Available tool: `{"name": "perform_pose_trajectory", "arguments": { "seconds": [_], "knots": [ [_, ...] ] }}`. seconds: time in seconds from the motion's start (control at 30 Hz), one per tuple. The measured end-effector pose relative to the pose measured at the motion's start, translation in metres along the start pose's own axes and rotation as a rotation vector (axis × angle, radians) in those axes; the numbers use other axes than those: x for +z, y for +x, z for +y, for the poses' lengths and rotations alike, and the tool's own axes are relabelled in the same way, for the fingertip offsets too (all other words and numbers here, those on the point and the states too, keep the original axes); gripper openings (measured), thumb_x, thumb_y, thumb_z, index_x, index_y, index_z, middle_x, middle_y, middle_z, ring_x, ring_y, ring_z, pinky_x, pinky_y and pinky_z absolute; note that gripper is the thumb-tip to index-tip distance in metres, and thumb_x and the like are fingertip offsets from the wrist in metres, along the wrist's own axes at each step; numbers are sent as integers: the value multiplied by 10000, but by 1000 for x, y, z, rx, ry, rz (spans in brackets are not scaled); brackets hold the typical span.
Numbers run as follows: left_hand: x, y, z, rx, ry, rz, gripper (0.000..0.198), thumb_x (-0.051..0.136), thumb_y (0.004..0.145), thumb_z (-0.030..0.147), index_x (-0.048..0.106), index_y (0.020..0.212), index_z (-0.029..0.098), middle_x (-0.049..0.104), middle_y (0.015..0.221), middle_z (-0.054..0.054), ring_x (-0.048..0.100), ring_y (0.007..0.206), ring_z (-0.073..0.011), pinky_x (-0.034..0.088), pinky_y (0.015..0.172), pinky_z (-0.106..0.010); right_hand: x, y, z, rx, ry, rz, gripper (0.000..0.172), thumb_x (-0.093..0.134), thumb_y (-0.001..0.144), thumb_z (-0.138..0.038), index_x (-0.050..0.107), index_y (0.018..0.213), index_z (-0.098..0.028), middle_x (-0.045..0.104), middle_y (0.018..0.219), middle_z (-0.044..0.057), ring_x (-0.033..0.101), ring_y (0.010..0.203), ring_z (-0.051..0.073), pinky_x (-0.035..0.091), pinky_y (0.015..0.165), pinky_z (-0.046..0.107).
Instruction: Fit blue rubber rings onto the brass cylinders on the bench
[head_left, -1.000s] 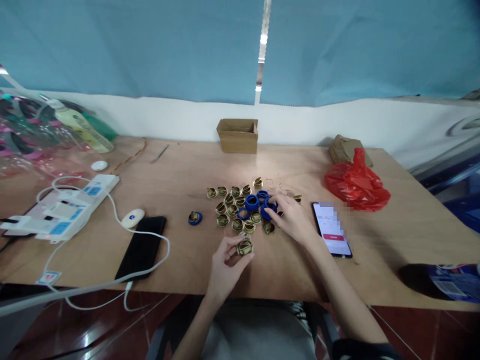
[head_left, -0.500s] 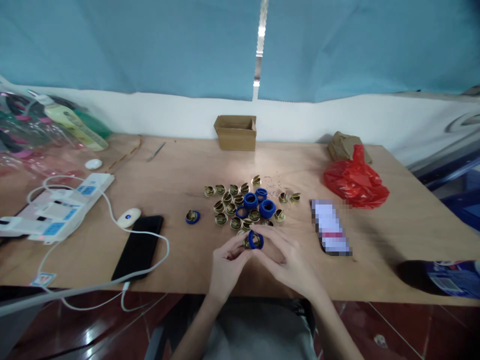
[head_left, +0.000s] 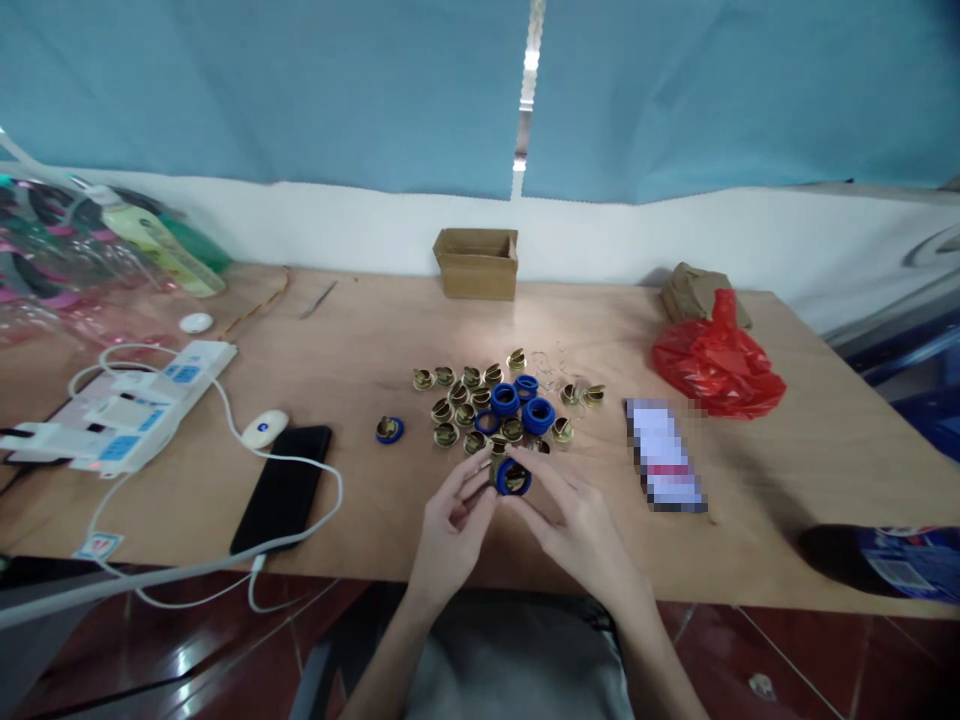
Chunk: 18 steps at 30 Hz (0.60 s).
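Close to my body at the table's front, both hands meet around one small assembly. My left hand [head_left: 454, 525] pinches a round brass-coloured piece [head_left: 494, 472] from the left. Thumb and fingers of my right hand [head_left: 581, 520] grip a blue ring [head_left: 528, 480] fitted against that piece; how far it is seated I cannot tell. Just beyond my fingertips lie several brass-coloured pieces with raised fins [head_left: 445, 435], and among them several loose blue rings [head_left: 538, 428]. A brass piece with a blue ring around it [head_left: 388, 431] sits apart to the left.
A small open cardboard box [head_left: 478, 282] stands at the back. To the left are a black phone [head_left: 281, 490], a white power strip [head_left: 161, 410] with cables, and bottles [head_left: 161, 245]. Rightward lie a lit phone [head_left: 664, 455], a red plastic bag [head_left: 716, 360] and a dark bottle [head_left: 885, 560].
The blue ring between my hands has turned to face the camera more, with the brass showing inside it. My left fingers have shifted slightly. The whole view has moved a little.
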<state>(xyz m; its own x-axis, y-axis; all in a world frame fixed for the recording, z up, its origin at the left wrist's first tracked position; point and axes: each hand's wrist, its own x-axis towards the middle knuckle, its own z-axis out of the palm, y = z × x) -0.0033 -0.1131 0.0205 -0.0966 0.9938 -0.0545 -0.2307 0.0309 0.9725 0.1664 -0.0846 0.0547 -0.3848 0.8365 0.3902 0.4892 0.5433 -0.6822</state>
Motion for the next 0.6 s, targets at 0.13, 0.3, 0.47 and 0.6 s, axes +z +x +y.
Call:
{"name": "perform_pose_trajectory", "arguments": {
  "seconds": [0.13, 0.3, 0.47, 0.6],
  "knots": [
    [0, 0, 5, -18, -50, 3, 450, 728, 873, 307, 668, 1306, 202, 713, 1327, -129, 680, 1240, -274, 581, 1041, -353, 2, -2, 0, -22, 19, 21, 587, 642, 966, -205, 473, 1508, -352, 661, 1401, 40, 643, 1284, 258, 569, 1081, 481],
    [3, 1, 6, -13, -79, 42, 407, 761, 849, 327, 716, 1235, 207, 721, 1316, -117, 685, 1235, -276, 574, 1055, -361, 4, -3, -6, -53, 38, 14, 647, 585, 984, -141, 389, 1555, -374, 623, 1452, 19, 612, 1323, 229, 550, 1114, 456],
    [2, 1, 4, -26, -65, 63, 388, 762, 851, 344, 734, 1210, 198, 727, 1305, -123, 685, 1236, -270, 581, 1040, -340, 9, -2, -6, -17, 69, -29, 607, 572, 990, -145, 418, 1539, -356, 608, 1466, 29, 546, 1391, 238, 511, 1148, 480],
    [0, 1, 1, -64, -108, 71, 446, 758, 858, 357, 697, 1271, 199, 712, 1327, -139, 714, 1183, -286, 652, 889, -319, 7, -4, -5, 103, 265, -69, 585, 643, 972, -230, 445, 1509, -351, 578, 1495, 43, 544, 1389, 247, 483, 1165, 478]
  ]
}}
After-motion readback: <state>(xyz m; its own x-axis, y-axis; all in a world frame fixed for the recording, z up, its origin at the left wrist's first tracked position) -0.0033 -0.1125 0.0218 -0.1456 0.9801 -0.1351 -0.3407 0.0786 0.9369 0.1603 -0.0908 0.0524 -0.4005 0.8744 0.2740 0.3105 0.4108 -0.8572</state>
